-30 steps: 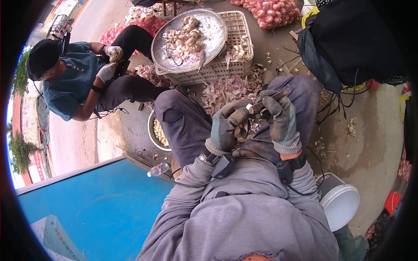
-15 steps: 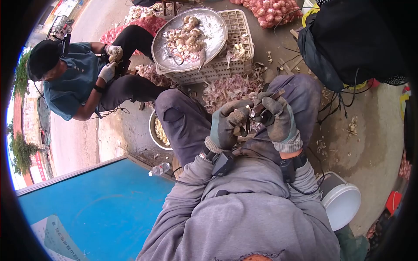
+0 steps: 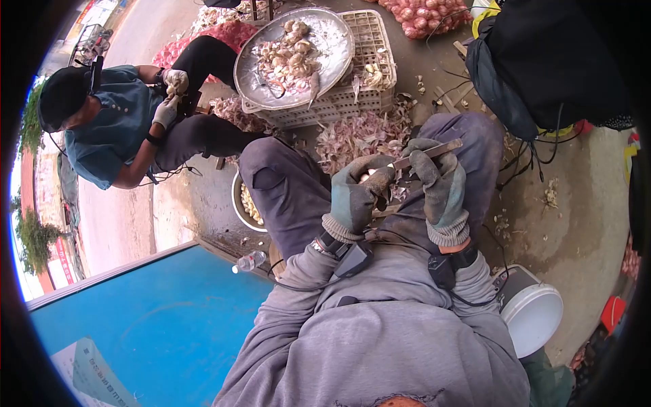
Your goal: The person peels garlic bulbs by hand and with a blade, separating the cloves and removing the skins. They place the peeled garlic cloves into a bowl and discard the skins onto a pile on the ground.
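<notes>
I sit with both gloved hands raised over my lap. My left hand [image 3: 358, 193] is closed around a pale garlic bulb [image 3: 367, 176], of which only a small part shows above the glove. My right hand [image 3: 441, 184] grips a small knife [image 3: 427, 153], whose blade points left and touches the bulb. A heap of pinkish garlic skins [image 3: 356, 138] lies on the ground between my knees, just beyond the hands.
A round metal tray [image 3: 336, 41] with garlic rests on a white plastic crate [image 3: 374, 41] ahead. Another gloved person [image 3: 112, 122] sits at the left. A metal bowl of cloves [image 3: 243, 203], a water bottle [image 3: 248, 262], a white bucket [image 3: 532, 317], red mesh garlic sacks [image 3: 427, 15] and a blue board [image 3: 149, 325] surround me.
Both hands have shifted slightly up and apart. The knife has swung from steeply tilted to nearly level, its handle end now sticking out to the right. The view tilted a little.
</notes>
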`<action>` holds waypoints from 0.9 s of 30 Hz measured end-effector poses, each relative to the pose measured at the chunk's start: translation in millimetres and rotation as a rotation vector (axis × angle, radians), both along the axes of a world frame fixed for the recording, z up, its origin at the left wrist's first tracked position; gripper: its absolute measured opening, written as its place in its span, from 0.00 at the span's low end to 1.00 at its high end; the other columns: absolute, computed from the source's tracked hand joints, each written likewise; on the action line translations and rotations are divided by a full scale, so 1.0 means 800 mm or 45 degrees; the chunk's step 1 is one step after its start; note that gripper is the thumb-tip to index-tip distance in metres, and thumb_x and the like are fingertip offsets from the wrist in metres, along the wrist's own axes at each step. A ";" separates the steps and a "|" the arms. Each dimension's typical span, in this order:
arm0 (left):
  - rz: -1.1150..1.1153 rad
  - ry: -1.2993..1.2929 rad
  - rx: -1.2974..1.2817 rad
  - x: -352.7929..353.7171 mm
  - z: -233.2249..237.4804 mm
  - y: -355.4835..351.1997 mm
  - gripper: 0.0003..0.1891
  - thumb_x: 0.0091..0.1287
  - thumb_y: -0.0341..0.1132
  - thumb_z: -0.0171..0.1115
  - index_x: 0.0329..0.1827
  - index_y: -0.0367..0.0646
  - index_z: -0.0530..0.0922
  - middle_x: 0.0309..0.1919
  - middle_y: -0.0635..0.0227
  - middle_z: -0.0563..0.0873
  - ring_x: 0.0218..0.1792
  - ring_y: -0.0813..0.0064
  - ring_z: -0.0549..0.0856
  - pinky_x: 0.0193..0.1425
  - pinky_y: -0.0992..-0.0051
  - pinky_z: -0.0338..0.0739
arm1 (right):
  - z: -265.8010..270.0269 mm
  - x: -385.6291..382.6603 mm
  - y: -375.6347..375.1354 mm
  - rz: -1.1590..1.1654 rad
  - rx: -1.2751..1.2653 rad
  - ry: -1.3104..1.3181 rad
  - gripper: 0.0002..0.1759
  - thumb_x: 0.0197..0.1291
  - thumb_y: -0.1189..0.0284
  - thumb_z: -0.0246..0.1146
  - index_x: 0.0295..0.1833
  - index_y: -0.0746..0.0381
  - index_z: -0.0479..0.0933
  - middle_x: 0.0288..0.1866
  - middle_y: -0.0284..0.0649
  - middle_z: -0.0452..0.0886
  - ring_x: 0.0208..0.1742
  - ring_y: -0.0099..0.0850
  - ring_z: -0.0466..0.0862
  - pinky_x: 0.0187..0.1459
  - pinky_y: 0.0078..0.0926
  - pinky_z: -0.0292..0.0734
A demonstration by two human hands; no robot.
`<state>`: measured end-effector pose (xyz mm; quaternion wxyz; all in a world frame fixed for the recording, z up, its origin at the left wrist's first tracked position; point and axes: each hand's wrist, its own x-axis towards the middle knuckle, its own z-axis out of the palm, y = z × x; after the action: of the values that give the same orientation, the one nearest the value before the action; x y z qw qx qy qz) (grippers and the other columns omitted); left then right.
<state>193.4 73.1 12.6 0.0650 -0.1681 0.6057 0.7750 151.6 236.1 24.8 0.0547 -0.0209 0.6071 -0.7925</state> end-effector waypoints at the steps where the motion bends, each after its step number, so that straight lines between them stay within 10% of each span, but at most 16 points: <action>1: 0.001 -0.002 0.001 0.000 -0.002 0.001 0.11 0.71 0.30 0.68 0.52 0.35 0.86 0.39 0.70 0.89 0.38 0.85 0.84 0.42 0.81 0.80 | -0.002 0.001 -0.002 0.001 0.001 -0.002 0.15 0.69 0.69 0.70 0.54 0.67 0.82 0.43 0.34 0.86 0.43 0.20 0.84 0.46 0.20 0.80; 27: -0.027 -0.065 0.145 -0.005 0.005 0.008 0.14 0.72 0.35 0.69 0.54 0.35 0.84 0.37 0.72 0.87 0.31 0.86 0.82 0.34 0.82 0.77 | -0.010 -0.005 0.002 -0.063 -0.056 -0.119 0.20 0.68 0.62 0.69 0.55 0.68 0.81 0.41 0.36 0.86 0.41 0.23 0.86 0.42 0.20 0.82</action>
<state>189.1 79.8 16.7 0.0980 -0.1777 0.5606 0.8028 147.8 237.4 16.9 0.0629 0.0302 0.5865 -0.8069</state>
